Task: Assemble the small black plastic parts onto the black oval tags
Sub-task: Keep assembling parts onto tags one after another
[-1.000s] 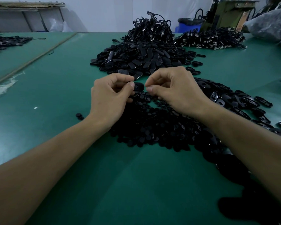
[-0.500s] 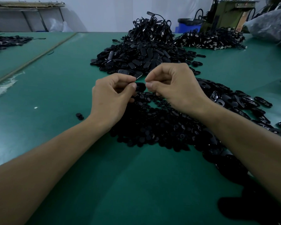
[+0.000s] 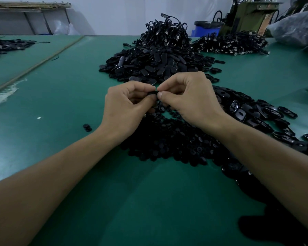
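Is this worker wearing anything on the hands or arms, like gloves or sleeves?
No. The left hand and right hand are bare, with no gloves and short nails. The left forearm and right forearm are bare too: no sleeves reach into view, and neither wrist carries a watch or bracelet.

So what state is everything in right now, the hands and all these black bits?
Left hand, pinching a black piece at its fingertips.
Right hand, pinching the same black piece from the other side.
Black piece, held up between both hands, mostly hidden.
Pile of small parts, loose on the table beneath the hands.
Heap of tags, piled up farther back.
Stray part, lying alone left of the left wrist.
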### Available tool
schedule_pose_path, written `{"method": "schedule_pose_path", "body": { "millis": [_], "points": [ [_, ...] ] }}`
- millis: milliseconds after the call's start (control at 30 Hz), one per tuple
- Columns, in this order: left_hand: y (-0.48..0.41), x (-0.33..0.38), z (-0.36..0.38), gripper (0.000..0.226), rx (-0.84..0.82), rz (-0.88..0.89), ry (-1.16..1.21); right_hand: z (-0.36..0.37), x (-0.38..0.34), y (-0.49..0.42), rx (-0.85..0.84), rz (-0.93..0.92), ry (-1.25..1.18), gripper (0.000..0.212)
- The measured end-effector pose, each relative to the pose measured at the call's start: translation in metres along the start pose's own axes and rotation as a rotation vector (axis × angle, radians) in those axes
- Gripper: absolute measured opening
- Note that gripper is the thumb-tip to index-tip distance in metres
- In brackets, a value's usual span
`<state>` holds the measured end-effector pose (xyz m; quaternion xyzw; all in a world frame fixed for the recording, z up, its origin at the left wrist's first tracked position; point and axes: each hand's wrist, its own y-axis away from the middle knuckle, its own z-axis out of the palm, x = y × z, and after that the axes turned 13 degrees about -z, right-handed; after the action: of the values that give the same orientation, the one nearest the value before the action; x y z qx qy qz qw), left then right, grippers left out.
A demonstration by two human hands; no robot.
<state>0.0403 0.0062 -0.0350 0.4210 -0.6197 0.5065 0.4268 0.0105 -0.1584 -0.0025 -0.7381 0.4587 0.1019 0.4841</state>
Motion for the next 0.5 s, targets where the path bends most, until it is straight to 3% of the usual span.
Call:
{"method": "schedule_pose_path", "body": {
  "millis": [500],
  "points": [
    [0.001, 0.0036, 0.0009, 0.025, -0.056, -0.023, 0.025, -0.0012, -0.0042, 0.0017, -0.015, -0.01, 0.083, 0.011]
  ]
}}
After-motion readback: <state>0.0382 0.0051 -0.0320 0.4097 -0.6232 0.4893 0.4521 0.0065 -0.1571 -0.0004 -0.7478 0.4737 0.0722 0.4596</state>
